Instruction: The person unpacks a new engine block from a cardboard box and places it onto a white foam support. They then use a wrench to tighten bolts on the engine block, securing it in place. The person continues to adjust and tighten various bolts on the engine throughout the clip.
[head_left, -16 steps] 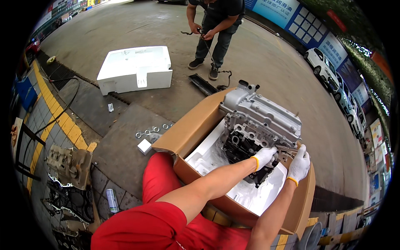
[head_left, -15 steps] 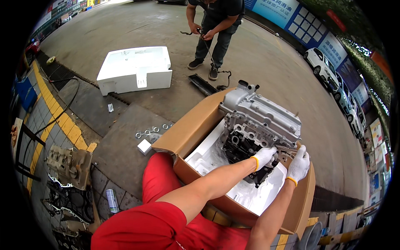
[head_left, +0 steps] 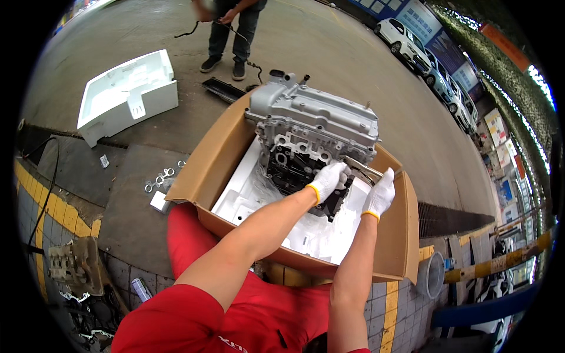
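Bare left forearm (head_left: 247, 238) slants rightward over the box's (head_left: 406, 238) near edge; its white-gloved left hand (head_left: 331, 178) has curled, partly hidden fingers. Right forearm (head_left: 355, 253) rises more steeply; the gloved right hand (head_left: 381, 193) is upright near the box's right edge, apart from the left.

We look out over a broad stretch of grey-brown concrete ground (head_left: 329, 53), scuffed and unevenly lit. Toward its left edge we see dark floor plates (head_left: 129, 188), then a yellow textured strip (head_left: 65, 217) bordered by small grey paving tiles (head_left: 120, 270), which also show along the near edge. A dark slotted grate (head_left: 453, 219) crosses the right side. Along the far right edge we have parked cars (head_left: 406, 44) before blue-and-white wall panels (head_left: 418, 23), with bright white lights (head_left: 541, 85) beyond.
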`<control>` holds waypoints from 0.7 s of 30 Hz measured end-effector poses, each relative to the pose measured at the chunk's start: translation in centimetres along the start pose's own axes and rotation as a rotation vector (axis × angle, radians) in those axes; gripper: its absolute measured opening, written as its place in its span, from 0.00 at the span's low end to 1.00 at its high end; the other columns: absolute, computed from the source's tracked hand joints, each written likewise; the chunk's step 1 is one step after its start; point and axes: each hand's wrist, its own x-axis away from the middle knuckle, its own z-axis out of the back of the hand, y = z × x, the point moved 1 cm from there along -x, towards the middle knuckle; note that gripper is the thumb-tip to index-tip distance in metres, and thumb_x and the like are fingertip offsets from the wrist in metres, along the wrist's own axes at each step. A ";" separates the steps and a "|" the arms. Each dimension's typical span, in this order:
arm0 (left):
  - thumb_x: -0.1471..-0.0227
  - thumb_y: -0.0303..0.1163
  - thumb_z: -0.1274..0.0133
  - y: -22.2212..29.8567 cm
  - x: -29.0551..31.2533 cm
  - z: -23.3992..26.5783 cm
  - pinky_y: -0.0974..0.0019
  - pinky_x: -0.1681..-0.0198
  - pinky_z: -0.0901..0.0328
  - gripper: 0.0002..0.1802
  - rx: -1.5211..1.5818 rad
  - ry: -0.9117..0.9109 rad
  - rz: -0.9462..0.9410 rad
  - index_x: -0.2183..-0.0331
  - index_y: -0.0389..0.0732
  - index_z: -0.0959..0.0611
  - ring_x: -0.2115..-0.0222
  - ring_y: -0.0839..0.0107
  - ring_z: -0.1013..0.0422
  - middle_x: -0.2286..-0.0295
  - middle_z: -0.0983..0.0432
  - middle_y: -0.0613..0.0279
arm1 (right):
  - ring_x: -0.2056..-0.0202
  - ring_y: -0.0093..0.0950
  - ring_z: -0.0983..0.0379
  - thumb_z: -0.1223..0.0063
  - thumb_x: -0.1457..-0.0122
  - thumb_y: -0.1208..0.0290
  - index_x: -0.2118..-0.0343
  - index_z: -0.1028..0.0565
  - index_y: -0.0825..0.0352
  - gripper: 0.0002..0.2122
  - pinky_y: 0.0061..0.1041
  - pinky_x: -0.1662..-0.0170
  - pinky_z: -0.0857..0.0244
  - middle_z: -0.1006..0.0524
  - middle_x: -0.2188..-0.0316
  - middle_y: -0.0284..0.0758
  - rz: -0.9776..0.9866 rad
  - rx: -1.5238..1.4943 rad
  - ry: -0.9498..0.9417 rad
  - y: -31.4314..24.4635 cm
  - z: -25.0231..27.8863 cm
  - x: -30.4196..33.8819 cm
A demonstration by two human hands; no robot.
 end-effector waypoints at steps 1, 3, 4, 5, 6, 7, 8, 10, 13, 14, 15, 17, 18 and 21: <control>0.35 0.39 0.54 -0.1 0.0 0.1 0.66 0.66 0.29 0.13 0.006 0.014 -0.004 0.65 0.43 0.19 0.75 0.75 0.29 0.77 0.26 0.69 | 0.71 0.35 0.29 0.54 0.32 0.38 0.66 0.19 0.75 0.34 0.40 0.60 0.33 0.21 0.76 0.44 -0.015 0.013 -0.016 -1.2 0.3 0.5; 0.43 0.32 0.52 -0.3 0.2 -0.3 0.67 0.63 0.30 0.08 -0.031 -0.015 -0.081 0.65 0.42 0.19 0.73 0.73 0.28 0.74 0.25 0.66 | 0.70 0.35 0.28 0.55 0.34 0.36 0.67 0.19 0.74 0.35 0.40 0.59 0.34 0.22 0.76 0.43 -0.003 0.054 -0.018 -2.3 0.9 0.6; 0.47 0.30 0.51 -0.4 0.3 -0.1 0.68 0.61 0.31 0.08 -0.051 -0.016 -0.083 0.66 0.41 0.19 0.70 0.72 0.28 0.71 0.24 0.63 | 0.69 0.35 0.27 0.55 0.34 0.36 0.67 0.19 0.73 0.35 0.40 0.58 0.34 0.22 0.76 0.42 0.002 0.071 -0.029 -3.0 0.9 0.8; 0.48 0.29 0.51 -0.5 0.2 -0.1 0.68 0.60 0.32 0.08 -0.064 -0.015 -0.104 0.66 0.41 0.19 0.70 0.72 0.28 0.71 0.24 0.63 | 0.69 0.34 0.28 0.56 0.34 0.35 0.67 0.19 0.73 0.36 0.38 0.59 0.34 0.22 0.76 0.41 0.010 0.107 -0.051 -3.8 1.1 0.9; 0.48 0.29 0.51 -0.6 0.3 0.1 0.68 0.59 0.32 0.08 -0.077 -0.011 -0.125 0.66 0.41 0.19 0.69 0.72 0.28 0.70 0.24 0.63 | 0.69 0.33 0.28 0.57 0.34 0.34 0.66 0.19 0.73 0.37 0.37 0.59 0.35 0.23 0.76 0.40 0.017 0.143 -0.076 -4.9 1.3 1.2; 0.49 0.29 0.50 -0.7 0.1 0.1 0.68 0.58 0.32 0.08 -0.091 -0.013 -0.149 0.66 0.41 0.19 0.68 0.72 0.28 0.70 0.24 0.63 | 0.69 0.31 0.29 0.58 0.34 0.33 0.66 0.19 0.73 0.37 0.36 0.59 0.35 0.24 0.76 0.38 0.027 0.177 -0.096 -5.8 1.5 1.2; 0.47 0.29 0.50 -0.8 -0.1 0.2 0.68 0.58 0.33 0.08 -0.117 -0.008 -0.157 0.65 0.41 0.18 0.68 0.73 0.28 0.70 0.24 0.63 | 0.68 0.34 0.27 0.59 0.34 0.33 0.67 0.19 0.72 0.37 0.38 0.59 0.35 0.23 0.75 0.41 0.061 0.224 -0.095 -6.3 1.4 1.1; 0.45 0.29 0.50 -0.8 -0.1 0.1 0.68 0.58 0.33 0.09 -0.088 -0.017 -0.154 0.65 0.41 0.17 0.68 0.73 0.29 0.70 0.24 0.63 | 0.68 0.35 0.27 0.59 0.34 0.33 0.67 0.19 0.72 0.37 0.39 0.58 0.35 0.22 0.75 0.41 0.110 0.287 -0.111 -7.2 1.3 0.9; 0.37 0.36 0.52 -0.5 -0.3 0.5 0.68 0.60 0.33 0.12 -0.077 -0.017 -0.123 0.64 0.42 0.15 0.70 0.74 0.29 0.71 0.24 0.65 | 0.63 0.41 0.23 0.59 0.34 0.33 0.66 0.17 0.70 0.36 0.41 0.55 0.34 0.18 0.70 0.44 0.125 0.368 -0.149 -8.9 1.3 1.4; 0.35 0.38 0.52 -0.5 -0.3 0.4 0.68 0.61 0.33 0.13 -0.052 -0.009 -0.111 0.64 0.42 0.16 0.70 0.74 0.29 0.72 0.24 0.66 | 0.61 0.42 0.22 0.59 0.34 0.33 0.65 0.17 0.69 0.36 0.41 0.53 0.34 0.17 0.68 0.45 0.124 0.397 -0.144 -8.8 1.2 1.3; 0.34 0.40 0.53 -0.1 -0.3 0.2 0.68 0.61 0.33 0.15 -0.032 -0.004 -0.100 0.64 0.42 0.16 0.71 0.74 0.30 0.72 0.24 0.67 | 0.59 0.44 0.21 0.59 0.34 0.33 0.63 0.16 0.68 0.35 0.41 0.52 0.33 0.16 0.66 0.46 0.121 0.423 -0.136 -8.8 1.0 1.1; 0.30 0.47 0.56 0.1 -0.1 -0.1 0.63 0.65 0.30 0.20 0.022 0.003 -0.017 0.65 0.44 0.17 0.72 0.74 0.29 0.75 0.25 0.68 | 0.56 0.49 0.21 0.58 0.35 0.35 0.62 0.16 0.64 0.32 0.45 0.51 0.31 0.16 0.62 0.47 0.193 0.375 -0.068 -8.6 0.9 1.7; 0.30 0.48 0.55 0.2 0.3 -0.7 0.62 0.66 0.29 0.21 0.018 0.015 -0.028 0.64 0.43 0.17 0.73 0.74 0.30 0.75 0.25 0.68 | 0.56 0.48 0.21 0.58 0.34 0.36 0.62 0.16 0.65 0.32 0.46 0.51 0.32 0.16 0.62 0.47 0.161 0.367 -0.094 -8.4 1.2 1.5; 0.29 0.50 0.56 -0.1 -0.2 -0.8 0.67 0.75 0.31 0.23 0.131 0.019 -0.011 0.66 0.43 0.18 0.80 0.74 0.31 0.78 0.27 0.68 | 0.57 0.50 0.21 0.58 0.34 0.37 0.59 0.17 0.67 0.32 0.47 0.51 0.32 0.16 0.63 0.49 0.166 0.301 -0.031 -6.5 1.0 1.1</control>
